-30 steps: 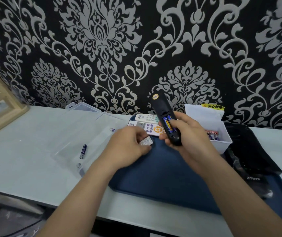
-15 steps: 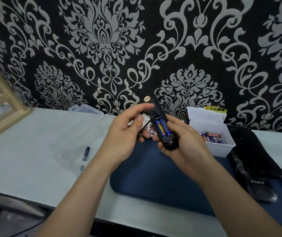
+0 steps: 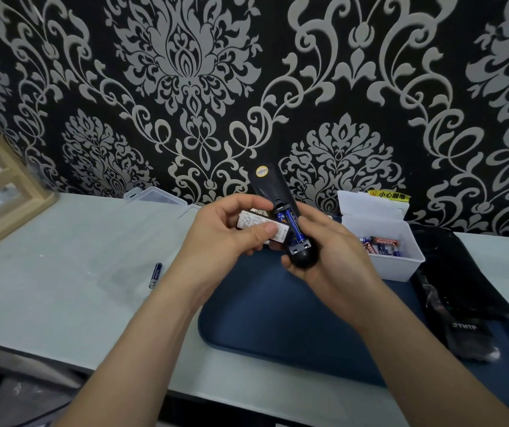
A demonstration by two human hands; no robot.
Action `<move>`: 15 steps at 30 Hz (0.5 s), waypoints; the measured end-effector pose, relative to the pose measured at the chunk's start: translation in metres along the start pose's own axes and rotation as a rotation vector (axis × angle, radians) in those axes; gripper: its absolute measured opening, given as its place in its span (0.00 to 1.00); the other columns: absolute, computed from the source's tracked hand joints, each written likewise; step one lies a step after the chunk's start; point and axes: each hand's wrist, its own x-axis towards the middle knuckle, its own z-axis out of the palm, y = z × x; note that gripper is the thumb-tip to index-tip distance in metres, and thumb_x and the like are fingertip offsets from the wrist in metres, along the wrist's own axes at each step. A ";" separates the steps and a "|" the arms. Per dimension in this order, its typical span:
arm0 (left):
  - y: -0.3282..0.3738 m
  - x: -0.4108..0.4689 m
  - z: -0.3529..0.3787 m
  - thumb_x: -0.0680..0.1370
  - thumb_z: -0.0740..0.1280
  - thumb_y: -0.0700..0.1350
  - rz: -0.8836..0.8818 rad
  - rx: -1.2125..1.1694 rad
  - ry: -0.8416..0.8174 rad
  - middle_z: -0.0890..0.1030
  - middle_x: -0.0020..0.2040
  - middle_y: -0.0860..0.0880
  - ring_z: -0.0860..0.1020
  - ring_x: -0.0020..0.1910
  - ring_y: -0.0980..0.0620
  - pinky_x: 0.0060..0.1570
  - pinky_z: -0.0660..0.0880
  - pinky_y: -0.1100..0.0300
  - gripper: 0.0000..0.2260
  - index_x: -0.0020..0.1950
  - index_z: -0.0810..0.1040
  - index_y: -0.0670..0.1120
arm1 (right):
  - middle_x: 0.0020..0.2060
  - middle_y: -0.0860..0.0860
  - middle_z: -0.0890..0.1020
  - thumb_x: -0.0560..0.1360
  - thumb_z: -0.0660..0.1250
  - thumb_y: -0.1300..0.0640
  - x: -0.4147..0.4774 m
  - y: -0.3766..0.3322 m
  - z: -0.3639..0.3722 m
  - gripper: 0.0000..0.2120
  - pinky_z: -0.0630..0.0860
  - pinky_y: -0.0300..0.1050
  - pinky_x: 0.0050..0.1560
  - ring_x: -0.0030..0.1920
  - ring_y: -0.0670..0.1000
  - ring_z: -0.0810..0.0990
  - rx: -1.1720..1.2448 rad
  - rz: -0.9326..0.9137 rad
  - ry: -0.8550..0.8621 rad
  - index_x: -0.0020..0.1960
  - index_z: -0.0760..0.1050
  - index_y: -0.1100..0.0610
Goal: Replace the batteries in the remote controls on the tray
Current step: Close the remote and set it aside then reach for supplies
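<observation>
Gripping a black remote [image 3: 270,186] by its lower end, the right hand [image 3: 333,260] has it tilted up above the blue tray [image 3: 277,309]. The remote's back faces the camera and its compartment is open, with blue batteries [image 3: 291,224] sitting inside. Left hand [image 3: 219,238] pinches a white labelled piece [image 3: 256,221] right beside that opening, thumb on top. White box [image 3: 401,266] of batteries is just to the right, and one loose battery [image 3: 155,275] lies on the table [image 3: 62,272] off left.

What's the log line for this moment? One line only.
left hand: holds labelled cover | right hand: holds black remote | batteries: in remote, uncovered
</observation>
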 end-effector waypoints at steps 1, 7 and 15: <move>0.001 -0.001 0.002 0.71 0.71 0.32 0.007 0.010 -0.004 0.80 0.32 0.52 0.74 0.29 0.56 0.32 0.72 0.66 0.10 0.49 0.79 0.43 | 0.48 0.53 0.85 0.81 0.60 0.60 0.000 0.000 0.000 0.14 0.75 0.42 0.37 0.41 0.50 0.84 0.004 -0.001 -0.004 0.63 0.78 0.52; -0.003 -0.002 0.006 0.72 0.73 0.35 0.083 0.268 -0.001 0.83 0.41 0.48 0.80 0.40 0.52 0.44 0.78 0.58 0.08 0.45 0.82 0.48 | 0.49 0.53 0.84 0.81 0.60 0.61 0.002 0.001 0.000 0.14 0.77 0.42 0.39 0.41 0.48 0.80 0.050 -0.007 -0.024 0.63 0.78 0.55; 0.005 -0.002 -0.005 0.77 0.68 0.37 0.121 0.504 -0.072 0.78 0.34 0.56 0.72 0.33 0.59 0.38 0.69 0.70 0.18 0.58 0.79 0.60 | 0.57 0.56 0.83 0.82 0.58 0.62 0.004 0.004 -0.003 0.16 0.77 0.46 0.48 0.51 0.53 0.81 0.028 -0.062 -0.006 0.66 0.76 0.53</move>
